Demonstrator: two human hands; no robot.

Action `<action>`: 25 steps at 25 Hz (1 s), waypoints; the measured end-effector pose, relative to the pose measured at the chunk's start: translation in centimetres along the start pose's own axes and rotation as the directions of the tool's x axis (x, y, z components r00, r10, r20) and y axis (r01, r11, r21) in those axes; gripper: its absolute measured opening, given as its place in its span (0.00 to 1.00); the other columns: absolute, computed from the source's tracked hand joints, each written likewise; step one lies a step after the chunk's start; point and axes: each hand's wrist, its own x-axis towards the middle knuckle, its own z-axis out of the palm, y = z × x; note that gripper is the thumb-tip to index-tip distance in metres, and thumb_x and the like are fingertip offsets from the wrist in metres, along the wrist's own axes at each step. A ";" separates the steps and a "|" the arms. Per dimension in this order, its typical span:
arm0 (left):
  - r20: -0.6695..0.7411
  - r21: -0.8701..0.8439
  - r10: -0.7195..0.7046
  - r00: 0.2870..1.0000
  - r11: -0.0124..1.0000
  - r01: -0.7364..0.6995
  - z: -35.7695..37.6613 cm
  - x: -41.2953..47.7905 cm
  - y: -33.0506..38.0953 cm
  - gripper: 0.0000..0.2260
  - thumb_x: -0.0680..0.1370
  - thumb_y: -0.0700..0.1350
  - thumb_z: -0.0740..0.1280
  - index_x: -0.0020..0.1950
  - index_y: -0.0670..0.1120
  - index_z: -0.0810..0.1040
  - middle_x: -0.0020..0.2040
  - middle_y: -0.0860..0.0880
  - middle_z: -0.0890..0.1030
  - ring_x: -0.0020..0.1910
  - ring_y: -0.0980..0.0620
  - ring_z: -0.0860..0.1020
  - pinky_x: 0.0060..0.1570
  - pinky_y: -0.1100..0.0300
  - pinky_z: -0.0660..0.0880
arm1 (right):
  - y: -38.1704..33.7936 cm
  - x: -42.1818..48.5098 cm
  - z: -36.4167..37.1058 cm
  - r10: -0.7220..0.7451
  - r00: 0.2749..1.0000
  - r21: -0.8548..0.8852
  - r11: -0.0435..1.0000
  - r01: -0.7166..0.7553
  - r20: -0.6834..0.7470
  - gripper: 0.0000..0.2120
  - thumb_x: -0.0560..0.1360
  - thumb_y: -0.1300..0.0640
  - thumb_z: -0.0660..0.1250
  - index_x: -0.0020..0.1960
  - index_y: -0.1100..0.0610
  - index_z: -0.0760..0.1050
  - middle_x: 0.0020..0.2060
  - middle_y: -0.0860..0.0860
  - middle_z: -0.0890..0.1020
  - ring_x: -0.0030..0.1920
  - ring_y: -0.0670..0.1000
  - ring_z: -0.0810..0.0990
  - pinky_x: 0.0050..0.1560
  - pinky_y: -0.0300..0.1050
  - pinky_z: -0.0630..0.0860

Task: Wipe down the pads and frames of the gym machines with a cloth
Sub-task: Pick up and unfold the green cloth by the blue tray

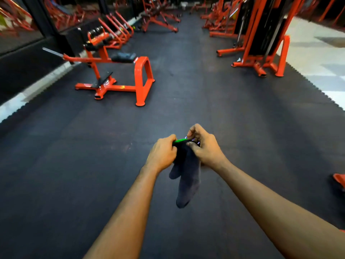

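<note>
In the lower centre of the frame, two bare forearms reach forward over a dark rubber-tiled floor [74, 165]. The left hand [162, 154] and the right hand [204, 146] meet, both pinching the top of a dark grey cloth [186, 182] that hangs limp below them; a small bright green item [180, 140] shows between the fingers, too small to identify. At upper left stands an orange steel-framed gym machine [142, 81] with a black padded seat [123, 57]. At upper right stands a tall orange-framed cable machine [261, 43].

Dark grey cloth [187, 182], limp, hanging lengthwise, green-edged top bunched, orange-framed gym machine [119, 71] far left, black pad [123, 57] on top
</note>
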 end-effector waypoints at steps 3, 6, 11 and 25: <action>-0.101 0.029 -0.015 0.995 0.999 0.018 -2.1 1.2 1.8 0.06 0.75 0.39 0.58 0.46 0.49 0.72 0.39 0.42 0.79 0.41 0.38 0.77 0.41 0.45 0.76 | 0.1 1.1 -2.1 -0.008 1.000 -0.018 1.000 0.008 0.024 0.11 0.73 0.69 0.70 0.48 0.57 0.72 0.40 0.47 0.81 0.36 0.44 0.75 0.42 0.34 0.71; -0.143 0.074 0.017 0.990 0.997 -0.006 -4.4 2.5 4.9 0.07 0.76 0.38 0.58 0.47 0.50 0.72 0.41 0.43 0.80 0.42 0.39 0.78 0.43 0.45 0.76 | 0.7 2.1 -5.5 0.024 1.000 -0.054 0.998 -0.023 0.016 0.09 0.74 0.65 0.73 0.47 0.55 0.75 0.37 0.47 0.81 0.33 0.43 0.74 0.40 0.35 0.72; -0.274 0.065 -0.024 0.961 0.997 0.043 -7.3 4.9 6.5 0.10 0.74 0.38 0.57 0.47 0.52 0.73 0.44 0.44 0.81 0.46 0.39 0.78 0.47 0.45 0.77 | 2.3 3.0 -9.6 0.099 0.995 -0.215 0.972 -0.090 0.031 0.05 0.75 0.58 0.73 0.43 0.52 0.79 0.36 0.46 0.83 0.37 0.45 0.79 0.40 0.37 0.72; -0.683 -0.180 -0.347 0.642 0.933 0.313 -9.7 3.8 3.7 0.08 0.80 0.48 0.68 0.48 0.44 0.77 0.46 0.38 0.80 0.51 0.34 0.78 0.43 0.47 0.74 | 6.3 1.0 -12.1 0.296 0.890 -0.170 0.913 -0.370 -0.346 0.06 0.77 0.59 0.70 0.41 0.54 0.82 0.36 0.48 0.84 0.42 0.52 0.82 0.43 0.42 0.72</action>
